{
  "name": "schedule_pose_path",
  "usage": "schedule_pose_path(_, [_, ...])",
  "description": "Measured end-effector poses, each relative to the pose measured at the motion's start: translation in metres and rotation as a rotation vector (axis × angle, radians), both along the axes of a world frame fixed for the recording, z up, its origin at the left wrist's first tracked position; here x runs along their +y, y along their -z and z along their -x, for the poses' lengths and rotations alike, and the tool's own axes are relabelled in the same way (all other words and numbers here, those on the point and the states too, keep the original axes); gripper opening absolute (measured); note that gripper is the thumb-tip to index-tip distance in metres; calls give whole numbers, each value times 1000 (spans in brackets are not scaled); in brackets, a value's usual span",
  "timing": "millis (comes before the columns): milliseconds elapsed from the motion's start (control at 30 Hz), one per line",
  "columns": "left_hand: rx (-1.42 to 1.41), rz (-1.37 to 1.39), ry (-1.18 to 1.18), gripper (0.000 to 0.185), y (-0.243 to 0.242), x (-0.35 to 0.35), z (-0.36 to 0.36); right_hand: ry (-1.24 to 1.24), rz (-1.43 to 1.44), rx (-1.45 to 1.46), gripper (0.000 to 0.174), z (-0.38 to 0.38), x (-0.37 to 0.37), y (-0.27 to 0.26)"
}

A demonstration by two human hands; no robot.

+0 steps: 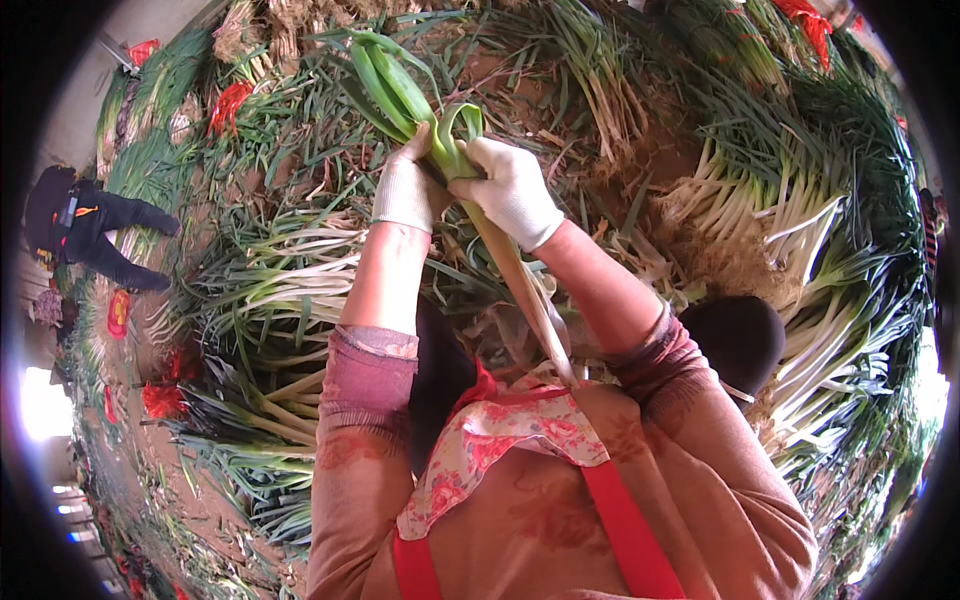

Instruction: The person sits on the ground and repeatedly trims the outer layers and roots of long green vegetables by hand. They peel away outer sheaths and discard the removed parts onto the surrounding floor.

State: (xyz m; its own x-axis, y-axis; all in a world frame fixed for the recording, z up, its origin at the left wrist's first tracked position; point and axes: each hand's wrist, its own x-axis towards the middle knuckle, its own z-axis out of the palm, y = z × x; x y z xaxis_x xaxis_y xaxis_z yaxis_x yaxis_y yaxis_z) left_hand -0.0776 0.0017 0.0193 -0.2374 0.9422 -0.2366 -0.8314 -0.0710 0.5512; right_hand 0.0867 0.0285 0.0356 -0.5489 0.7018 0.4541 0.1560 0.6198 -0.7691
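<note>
A long leek-like scallion (499, 240) slants across the middle, green leaves up and pale stalk down toward my apron (480, 442). My left hand (412, 180), in a white knit glove, is closed around it just below the leaves. On the other side, my right hand (510, 187), gloved the same way, grips the same plant, thumb against the stalk. One green leaf (461, 120) bends over in a loop just above the right hand. The stalk's lower end reaches my chest; its tip is hard to make out.
Scallions with white stalks lie piled at my left (300, 277). A bigger heap with matted roots (727, 232) flanks my right. Loose leaf trimmings (330, 150) litter the soil. Red ties (229, 105) lie among the bundles. Another person (97, 225) is at the far left.
</note>
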Motion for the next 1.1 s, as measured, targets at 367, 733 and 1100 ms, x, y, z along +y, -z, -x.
schedule_pose_path(367, [37,-177,-37,45,-2,3,-4,-425,843,466,27,-78,-49,-3])
schedule_pose_path(733, [-52,-62,-505,41,15,11,139,-1037,1245,298,34,-168,-71,29])
schedule_pose_path(1100, [38,-203,-754,47,-12,-63,204,-418,502,-1604,48,-278,-15,188])
